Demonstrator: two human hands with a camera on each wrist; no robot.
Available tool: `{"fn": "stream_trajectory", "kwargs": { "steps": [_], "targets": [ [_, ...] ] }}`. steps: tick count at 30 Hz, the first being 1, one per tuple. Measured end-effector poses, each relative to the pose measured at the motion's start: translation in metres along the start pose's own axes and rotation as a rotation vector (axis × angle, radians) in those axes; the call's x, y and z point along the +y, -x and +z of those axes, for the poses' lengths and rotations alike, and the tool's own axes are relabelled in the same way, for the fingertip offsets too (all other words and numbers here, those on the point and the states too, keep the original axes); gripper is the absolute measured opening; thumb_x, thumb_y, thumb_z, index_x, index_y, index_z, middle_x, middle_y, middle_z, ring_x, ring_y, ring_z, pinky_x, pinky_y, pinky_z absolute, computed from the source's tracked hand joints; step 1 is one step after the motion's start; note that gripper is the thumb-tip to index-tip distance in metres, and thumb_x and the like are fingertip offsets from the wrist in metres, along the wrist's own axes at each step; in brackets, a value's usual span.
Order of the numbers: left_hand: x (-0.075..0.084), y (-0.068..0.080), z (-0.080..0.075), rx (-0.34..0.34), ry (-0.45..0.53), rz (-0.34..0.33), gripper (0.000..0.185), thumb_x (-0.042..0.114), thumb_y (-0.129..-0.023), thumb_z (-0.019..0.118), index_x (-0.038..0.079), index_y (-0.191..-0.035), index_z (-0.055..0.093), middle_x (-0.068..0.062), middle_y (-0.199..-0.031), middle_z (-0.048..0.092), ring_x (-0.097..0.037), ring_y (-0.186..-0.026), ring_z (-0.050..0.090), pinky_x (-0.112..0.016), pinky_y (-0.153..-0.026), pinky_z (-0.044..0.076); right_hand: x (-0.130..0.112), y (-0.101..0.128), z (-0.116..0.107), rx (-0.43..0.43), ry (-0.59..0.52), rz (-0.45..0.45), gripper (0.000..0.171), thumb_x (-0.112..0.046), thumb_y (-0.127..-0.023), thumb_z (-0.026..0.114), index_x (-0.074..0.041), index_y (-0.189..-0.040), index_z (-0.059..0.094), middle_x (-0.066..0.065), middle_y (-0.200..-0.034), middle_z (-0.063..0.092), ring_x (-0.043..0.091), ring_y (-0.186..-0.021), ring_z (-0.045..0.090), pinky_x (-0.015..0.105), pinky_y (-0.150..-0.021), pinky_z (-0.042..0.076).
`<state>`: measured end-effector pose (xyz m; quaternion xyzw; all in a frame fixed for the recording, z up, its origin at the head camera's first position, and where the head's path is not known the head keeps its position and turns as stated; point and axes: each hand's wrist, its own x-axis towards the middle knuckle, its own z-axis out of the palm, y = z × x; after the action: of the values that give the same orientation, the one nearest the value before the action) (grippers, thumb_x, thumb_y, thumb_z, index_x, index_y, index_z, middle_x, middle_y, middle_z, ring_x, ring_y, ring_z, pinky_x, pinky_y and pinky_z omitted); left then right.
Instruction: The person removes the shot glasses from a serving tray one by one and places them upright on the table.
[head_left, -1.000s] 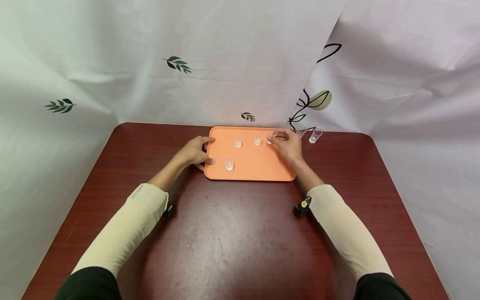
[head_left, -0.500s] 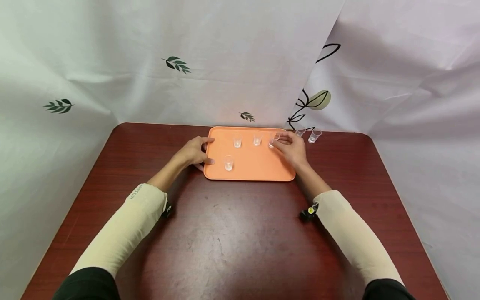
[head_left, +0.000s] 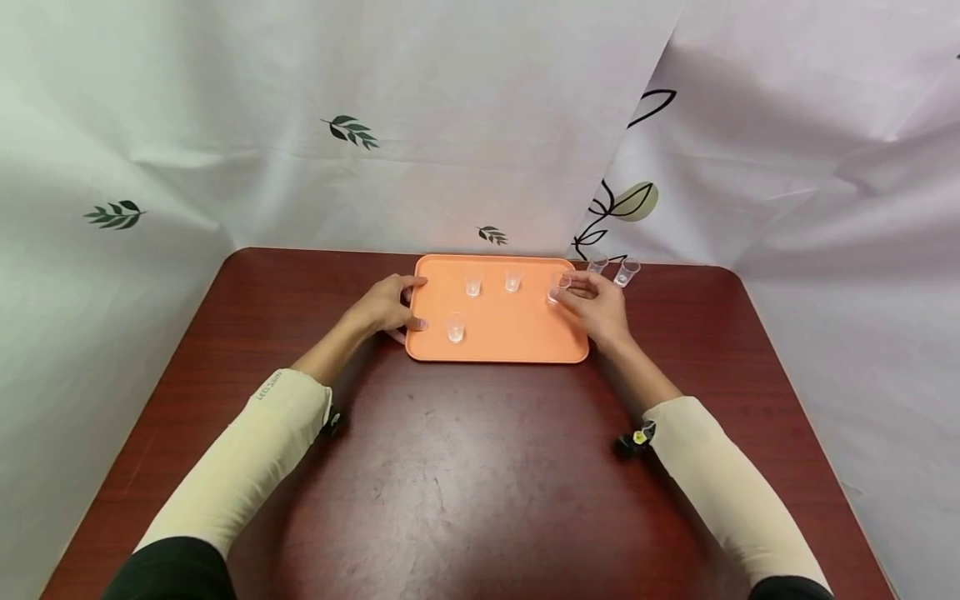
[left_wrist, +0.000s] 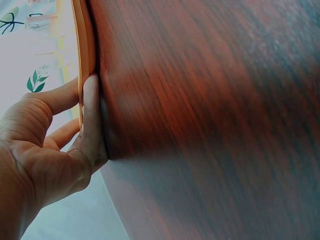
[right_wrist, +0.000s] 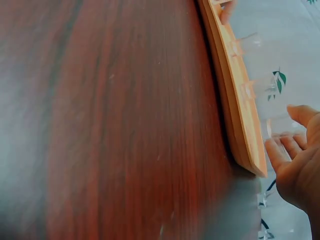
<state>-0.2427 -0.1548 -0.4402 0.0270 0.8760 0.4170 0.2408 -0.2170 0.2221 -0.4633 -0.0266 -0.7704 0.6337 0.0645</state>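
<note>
Four small clear cups show on the orange tray [head_left: 517, 333], which serves as the landmark for everything else. The right hand [head_left: 596, 304] is at the tray's far right corner, thumb and fingertips pinching the fourth cup [head_left: 556, 288] near its rim; whether that cup's base touches the tray or hangs just above it I cannot tell. The left hand [head_left: 386, 307] grips the tray's left edge, thumb on top of the rim and fingers curled underneath, as the left wrist view also shows.

Risks, as I judge them: the cup is tiny, light and see-through, so a pinch this high on it could let it tilt or slip, and it would roll across the tray's smooth floor. A release while it leans would tip it over. The right hand's heel sits close to the tray's right rim, and a nudge there would shift the tray and could topple the three other cups: one at the tray's near left [head_left: 455, 327], two along its far side [head_left: 472, 285] and [head_left: 512, 279]. The left hand's hold guards against that slide, but a jerk from it would shake the same cups.

Each cup looks like thin transparent plastic, slightly flared at the mouth, upright, apparently empty. Two more cups [head_left: 597, 263] and [head_left: 627, 271] stand on the dark wooden table [head_left: 480, 467], just beyond the tray's far right corner.
</note>
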Motion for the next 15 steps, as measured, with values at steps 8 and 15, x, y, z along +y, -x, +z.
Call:
{"fn": "stream_trajectory", "kwargs": {
  "steps": [8, 15],
  "targets": [
    [0.001, 0.001, 0.000, 0.002, 0.005, 0.005, 0.095, -0.005, -0.093, 0.088, 0.010, -0.175, 0.042, -0.022, -0.141, 0.040, -0.022, -0.075, 0.069, -0.036, -0.060, 0.072, 0.000, 0.005, -0.016, 0.015, -0.002, -0.004, 0.045, -0.007, -0.096, 0.090, 0.011, -0.135, 0.075, 0.009, -0.114, 0.080, -0.001, -0.096, 0.075, 0.012, -0.084, 0.067],
    [-0.001, -0.001, 0.001, 0.003, 0.007, 0.001, 0.095, -0.006, -0.093, 0.088, 0.010, -0.175, 0.042, -0.022, -0.141, 0.039, -0.023, -0.076, 0.069, -0.035, -0.061, 0.073, -0.003, 0.011, -0.028, 0.034, -0.019, -0.022, 0.046, -0.004, -0.096, 0.090, 0.013, -0.135, 0.074, 0.006, -0.115, 0.083, -0.003, -0.096, 0.076, 0.010, -0.087, 0.067]
  ]
}}
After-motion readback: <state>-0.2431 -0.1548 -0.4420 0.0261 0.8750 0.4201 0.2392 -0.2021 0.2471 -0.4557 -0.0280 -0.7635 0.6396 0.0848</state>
